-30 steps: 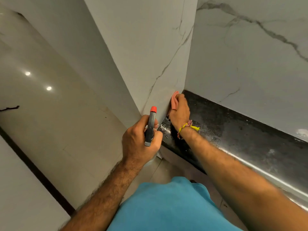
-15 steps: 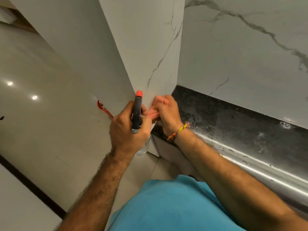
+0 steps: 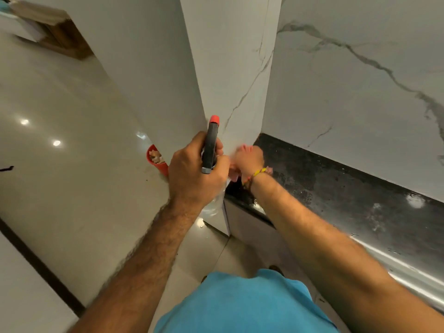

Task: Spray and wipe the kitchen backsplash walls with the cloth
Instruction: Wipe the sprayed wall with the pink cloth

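My left hand [image 3: 194, 174] grips a spray bottle [image 3: 211, 147] with a dark head and a red nozzle that points up at the white marble side wall [image 3: 230, 68]. The bottle's clear body shows below my fist. My right hand [image 3: 248, 159], with a yellow thread band at the wrist, holds a pink cloth [image 3: 234, 175] bunched against the lower end of that wall, just above the left end of the black counter [image 3: 336, 188]. The cloth is mostly hidden by both hands and blurred. The veined back wall [image 3: 360, 92] rises behind the counter.
A red container [image 3: 157, 161] with scraps stands on the glossy floor [image 3: 72, 164] behind the wall's corner. The counter has a shiny steel front edge [image 3: 396, 267] and wet spots. A wooden piece [image 3: 64, 37] is at the top left. My blue shirt fills the bottom.
My right hand with the cloth slid from the wall-counter corner toward the wall's outer edge, close to my left hand. The view shifted left, bringing the red container into sight.
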